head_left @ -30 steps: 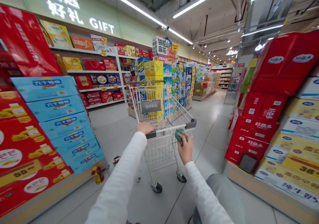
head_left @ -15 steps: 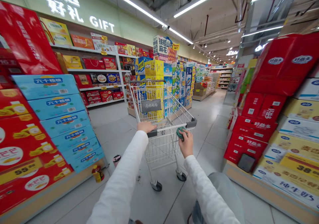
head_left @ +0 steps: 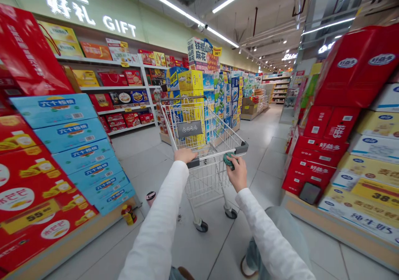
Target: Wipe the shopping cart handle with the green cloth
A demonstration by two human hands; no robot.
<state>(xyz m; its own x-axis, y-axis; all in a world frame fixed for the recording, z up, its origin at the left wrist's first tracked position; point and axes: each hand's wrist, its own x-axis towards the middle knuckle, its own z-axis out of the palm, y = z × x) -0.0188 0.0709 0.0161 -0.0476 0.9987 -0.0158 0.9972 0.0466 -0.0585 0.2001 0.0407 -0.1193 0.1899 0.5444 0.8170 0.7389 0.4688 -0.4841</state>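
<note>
A metal wire shopping cart [head_left: 205,188] stands in front of me, with dark grey corner pieces on its near rim and a grey panel [head_left: 189,128] inside. My left hand [head_left: 185,155] is closed over the cart's near left corner, its fingertips partly hidden. In my right hand [head_left: 238,174] is a crumpled green cloth [head_left: 229,159], pressed against the rim just left of the right corner piece [head_left: 241,148]. The fingers of that hand are bent around the cloth.
Blue cartons [head_left: 77,130] and red boxes [head_left: 18,197] are stacked at left. On the floor stand a small bottle [head_left: 129,214] and a pink cup-like item [head_left: 151,197]. A dark phone-like slab [head_left: 310,193] leans against red boxes [head_left: 324,149] at right. Yellow cartons [head_left: 190,82] rise behind the cart.
My view has shifted slightly, and the cart's near end appears a little farther right. My right hand and the cloth sit slightly higher and farther right in view. My left hand stays on the cart.
</note>
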